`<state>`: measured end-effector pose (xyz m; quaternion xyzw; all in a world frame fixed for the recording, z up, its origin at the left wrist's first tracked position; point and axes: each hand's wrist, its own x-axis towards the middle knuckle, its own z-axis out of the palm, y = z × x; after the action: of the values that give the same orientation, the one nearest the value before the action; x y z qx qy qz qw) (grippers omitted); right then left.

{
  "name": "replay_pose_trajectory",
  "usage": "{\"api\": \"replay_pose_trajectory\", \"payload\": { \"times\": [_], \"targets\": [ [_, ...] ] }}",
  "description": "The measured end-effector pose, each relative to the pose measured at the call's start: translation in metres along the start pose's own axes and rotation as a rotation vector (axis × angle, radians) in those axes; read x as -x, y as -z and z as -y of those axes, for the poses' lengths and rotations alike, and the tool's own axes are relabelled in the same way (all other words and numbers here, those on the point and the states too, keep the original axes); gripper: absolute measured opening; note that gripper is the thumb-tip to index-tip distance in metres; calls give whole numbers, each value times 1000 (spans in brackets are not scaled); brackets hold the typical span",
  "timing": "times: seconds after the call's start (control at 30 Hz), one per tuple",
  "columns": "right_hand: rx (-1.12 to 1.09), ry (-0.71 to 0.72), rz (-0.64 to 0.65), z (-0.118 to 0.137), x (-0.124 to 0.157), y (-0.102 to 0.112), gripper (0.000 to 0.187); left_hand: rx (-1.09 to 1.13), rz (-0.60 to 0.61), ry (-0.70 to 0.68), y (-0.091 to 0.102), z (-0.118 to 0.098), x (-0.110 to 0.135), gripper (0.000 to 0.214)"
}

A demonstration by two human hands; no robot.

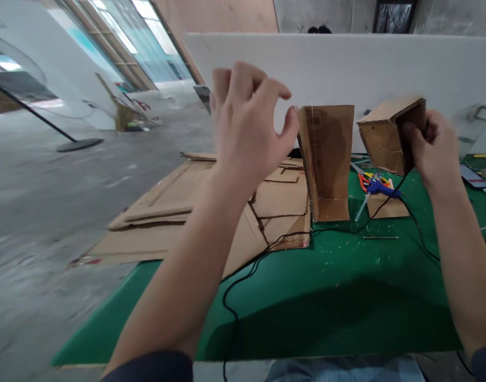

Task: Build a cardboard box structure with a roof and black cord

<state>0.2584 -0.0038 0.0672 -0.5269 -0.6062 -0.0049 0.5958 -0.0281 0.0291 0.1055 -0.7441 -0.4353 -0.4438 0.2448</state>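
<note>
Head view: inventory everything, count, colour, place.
Table: 1, green, foreground
Cardboard sheets: several, brown, table's left
Upright box: 1, brown, table's back
Small box: 1, brown, raised right
Glue gun: 1, blue, beside upright box
Tools: several, red/yellow, by glue gun
Cardboard scrap: 1, brown, by glue gun
Rod: 1, grey, before cardboard scrap
Cable: count unclear, black, across table
Phone: 1, grey, right
Panel: 1, white, behind table
Floor: 1, grey, left
Broom: 1, tan, on floor
Stand: 1, black, left
Left hand: 1, bare, raised centre
Right hand: 1, bare, holding small box
</note>
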Motion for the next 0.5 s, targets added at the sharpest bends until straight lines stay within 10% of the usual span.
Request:
{"api": "replay_pose_trajectory", "payload": {
  "times": [0.27,0.5],
  "targets": [
    [84,70,-37,12,-45,-27,15,102,531,95,-14,8,-61,21],
    [111,8,-41,20,-70,-45,24,209,641,159,-19,6,-78,38]
  ]
}}
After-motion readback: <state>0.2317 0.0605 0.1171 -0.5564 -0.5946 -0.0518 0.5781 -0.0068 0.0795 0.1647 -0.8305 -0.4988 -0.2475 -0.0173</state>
